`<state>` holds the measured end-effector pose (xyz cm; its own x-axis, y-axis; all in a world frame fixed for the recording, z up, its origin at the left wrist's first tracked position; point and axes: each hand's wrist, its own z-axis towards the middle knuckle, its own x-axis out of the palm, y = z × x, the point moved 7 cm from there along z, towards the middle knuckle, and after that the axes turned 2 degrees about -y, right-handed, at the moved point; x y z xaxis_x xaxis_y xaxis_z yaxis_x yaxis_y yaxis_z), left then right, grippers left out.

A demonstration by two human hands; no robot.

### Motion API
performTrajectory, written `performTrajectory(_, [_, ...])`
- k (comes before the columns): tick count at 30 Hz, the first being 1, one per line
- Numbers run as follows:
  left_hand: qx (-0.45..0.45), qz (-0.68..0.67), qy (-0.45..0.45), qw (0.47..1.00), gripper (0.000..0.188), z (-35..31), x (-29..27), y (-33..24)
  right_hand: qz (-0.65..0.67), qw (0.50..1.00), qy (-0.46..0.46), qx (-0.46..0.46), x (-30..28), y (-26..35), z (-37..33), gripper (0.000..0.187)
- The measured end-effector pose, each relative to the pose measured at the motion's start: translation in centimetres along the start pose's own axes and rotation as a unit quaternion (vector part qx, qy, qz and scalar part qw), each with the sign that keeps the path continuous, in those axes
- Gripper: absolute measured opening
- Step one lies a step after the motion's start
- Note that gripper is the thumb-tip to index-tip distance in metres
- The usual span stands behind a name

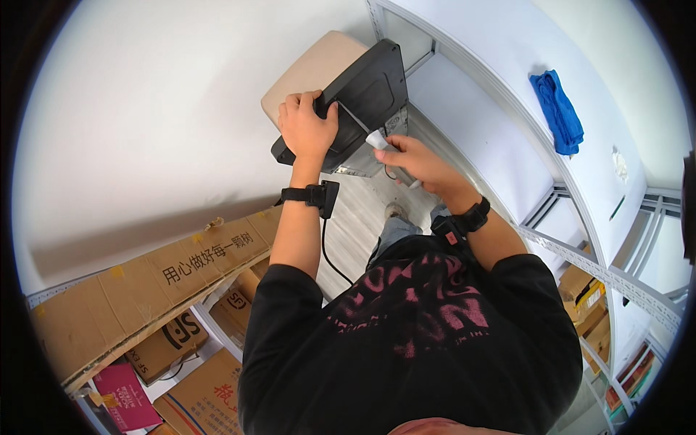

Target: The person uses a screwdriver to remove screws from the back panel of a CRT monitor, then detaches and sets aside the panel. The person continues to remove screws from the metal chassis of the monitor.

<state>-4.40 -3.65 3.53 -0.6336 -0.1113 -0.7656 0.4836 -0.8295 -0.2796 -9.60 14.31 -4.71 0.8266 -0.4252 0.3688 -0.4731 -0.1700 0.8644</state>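
In front of me a boxy item with a beige body (312, 69) is tipped so that its black panel (373, 81) faces me. My left hand (308, 129) grips the panel's edge, fingers over the far side and thumb on the black face. A screwdriver (376, 139) with a pale handle is held in my right hand (420, 165). Its thin metal shaft slants up and left, and the tip meets the black panel close to my left thumb. Whether the tip sits in a screw is too small to tell.
Left of me is a shelf with a cardboard-covered top (167, 279) and cartons (210, 395) below, beside a magenta box (127, 395). White metal shelving (500, 138) curves along the right, bearing a folded blue cloth (557, 112). A patterned silvery surface (396, 125) shows under the item.
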Motion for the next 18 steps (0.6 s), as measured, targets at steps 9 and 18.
performTrajectory(9, [0.009, 0.022, -0.006, 1.000, 0.033, 0.1, -0.5, -0.5, 0.063, 0.997, -0.004, 0.049, 0.4, 0.3, -1.0, 0.044])
performTrajectory(18, [0.003, 0.004, -0.002, 1.000, 0.032, 0.0, -0.3, -0.5, 0.034, 0.997, 0.003, 0.072, 0.2, 1.2, -1.2, 0.032])
